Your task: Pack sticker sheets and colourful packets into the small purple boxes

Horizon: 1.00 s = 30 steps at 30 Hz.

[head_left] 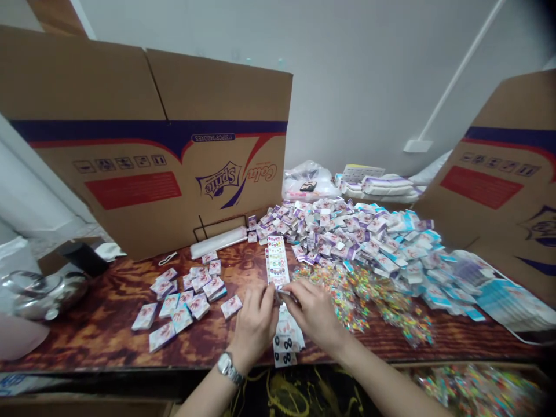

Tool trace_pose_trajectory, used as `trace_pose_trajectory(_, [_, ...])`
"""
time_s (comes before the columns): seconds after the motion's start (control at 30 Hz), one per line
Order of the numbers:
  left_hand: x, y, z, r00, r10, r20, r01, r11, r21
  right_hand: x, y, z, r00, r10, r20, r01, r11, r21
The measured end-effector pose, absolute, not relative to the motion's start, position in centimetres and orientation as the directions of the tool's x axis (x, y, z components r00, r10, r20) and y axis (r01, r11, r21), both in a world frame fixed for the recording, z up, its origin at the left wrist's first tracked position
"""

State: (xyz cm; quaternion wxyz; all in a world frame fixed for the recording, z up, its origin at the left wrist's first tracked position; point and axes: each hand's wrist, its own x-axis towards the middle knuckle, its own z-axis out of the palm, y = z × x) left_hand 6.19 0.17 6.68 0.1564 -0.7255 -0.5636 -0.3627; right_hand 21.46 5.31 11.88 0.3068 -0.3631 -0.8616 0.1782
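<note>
My left hand (255,315) and my right hand (313,311) meet over the front middle of the table. Both have their fingers closed in a pinch on a small pale piece (283,291) between them. Fingers cover most of it, so I cannot tell whether it is a little box or folded paper. Just beyond lies a strip of colourful stickers (277,258), its near end at my fingertips. Below my hands, white printed sheets with dark oval shapes (285,349) reach the table's front edge. A silver watch (229,368) is on my left wrist.
Small filled-looking boxes (182,313) lie to the left; a big heap of flat-looking cartons (347,229) spreads behind. Small bags of colourful pieces (369,295) lie right of my hands. Large cardboard boxes (156,156) stand behind and right. A metal kettle (47,292) is at far left.
</note>
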Motion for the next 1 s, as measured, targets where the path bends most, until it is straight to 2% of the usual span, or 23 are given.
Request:
trace_pose_trajectory(0.07, [6.1, 0.0, 6.5, 0.092, 0.706, 0.702, 0.933, -0.308, 0.187, 21.1, 5.5, 11.3, -0.509, 0.790, 0.343, 0.484, 0.592, -0.645])
trace_pose_trajectory(0.17, [5.9, -0.3, 6.3, 0.065, 0.741, 0.669, 0.924, -0.298, 0.240, 20.9, 6.4, 10.0, -0.459, 0.875, 0.152, 0.393, 0.354, -0.849])
trace_pose_trajectory(0.23, [5.7, -0.4, 6.0, 0.044, 0.770, 0.636, 0.911, -0.292, 0.292, 20.7, 6.7, 9.2, -0.467, 0.881, 0.078, 0.343, 0.262, -0.902])
trace_pose_trajectory(0.33, [5.7, -0.5, 5.6, 0.034, 0.791, 0.610, 0.897, -0.293, 0.330, 20.5, 6.4, 8.8, -0.494, 0.850, 0.183, 0.370, 0.396, -0.840])
trace_pose_trajectory(0.43, [5.7, -0.4, 5.3, 0.057, 0.782, 0.621, 0.905, -0.304, 0.299, 20.2, 6.0, 8.9, -0.504, 0.813, 0.292, 0.399, 0.519, -0.756])
trace_pose_trajectory(0.57, [5.9, -0.2, 5.0, 0.077, 0.794, 0.604, 0.911, -0.302, 0.281, 20.4, 6.3, 8.9, -0.536, 0.823, 0.188, 0.325, 0.407, -0.854])
trace_pose_trajectory(0.67, [6.1, -0.1, 4.7, 0.083, 0.806, 0.587, 0.916, -0.294, 0.273, 20.8, 6.6, 8.7, -0.578, 0.796, 0.181, 0.282, 0.403, -0.871])
trace_pose_trajectory(0.87, [6.3, 0.1, 4.3, 0.104, 0.800, 0.591, 0.929, -0.291, 0.230, 21.1, 6.4, 8.8, -0.471, 0.872, 0.138, 0.392, 0.347, -0.852])
trace_pose_trajectory(1.0, [6.4, 0.0, 4.2, 0.128, 0.794, 0.594, 0.925, -0.311, 0.217, 21.2, 6.7, 9.3, -0.494, 0.863, 0.107, 0.437, 0.353, -0.827])
